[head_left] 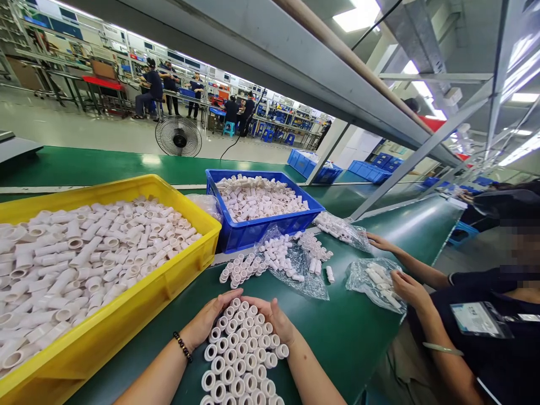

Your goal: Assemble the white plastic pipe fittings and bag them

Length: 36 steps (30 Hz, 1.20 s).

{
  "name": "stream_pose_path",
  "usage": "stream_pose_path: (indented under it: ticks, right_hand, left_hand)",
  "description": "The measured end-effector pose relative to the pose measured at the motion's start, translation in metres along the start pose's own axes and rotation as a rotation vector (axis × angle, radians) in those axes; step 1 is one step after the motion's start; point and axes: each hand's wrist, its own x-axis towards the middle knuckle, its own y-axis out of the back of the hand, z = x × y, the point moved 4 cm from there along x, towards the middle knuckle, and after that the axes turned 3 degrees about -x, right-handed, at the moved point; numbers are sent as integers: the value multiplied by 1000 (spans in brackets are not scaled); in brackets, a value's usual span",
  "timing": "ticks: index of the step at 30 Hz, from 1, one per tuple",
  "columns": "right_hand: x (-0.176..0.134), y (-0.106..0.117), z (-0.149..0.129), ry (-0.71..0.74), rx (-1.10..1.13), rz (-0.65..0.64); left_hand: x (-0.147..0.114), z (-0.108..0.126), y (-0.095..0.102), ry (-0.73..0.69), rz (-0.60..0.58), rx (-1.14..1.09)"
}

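A close-packed group of white plastic pipe fittings (pixel 239 357) stands upright on the green tabletop, their round open ends facing up. My left hand (pixel 206 319) curves along the group's far left side, fingers stretched out, a dark beaded bracelet on its wrist. Around the far right side lies my right hand (pixel 273 318), its thumb raised and its fingers reaching toward the left hand. Both hands touch the outer fittings without gripping any single one. Just beyond my fingertips is a smaller cluster of fittings (pixel 242 270), beside an opened clear plastic bag (pixel 306 284) with more fittings on it.
A yellow bin (pixel 169 301) full of fittings stands at left, a blue bin (pixel 270 220) of fittings behind. On the right, a co-worker's hand (pixel 411 289) is at a clear bag of fittings (pixel 375 281); their other hand (pixel 379 242) touches another bag. A metal beam (pixel 295 56) crosses above.
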Motion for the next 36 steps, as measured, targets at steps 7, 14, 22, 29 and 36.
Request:
stream_pose_path:
  ticks: [7, 14, 22, 29, 36]
  right_hand:
    - [-2, -9, -1, -65, -86, -26]
    - [-1, -1, 11, -37, -44, -20]
    - [1, -12, 11, -56, -45, -77]
    - [5, -23, 13, -62, -104, -119]
    - [7, -29, 7, -32, -194, -192]
  left_hand:
    - [-2, 2, -1, 72, -18, -74]
    - [-3, 7, -2, 102, -86, -101]
    - [-4, 4, 5, 119, -124, -187]
    - [-5, 7, 8, 148, -156, -235]
    - [-8, 16, 7, 209, -208, -250]
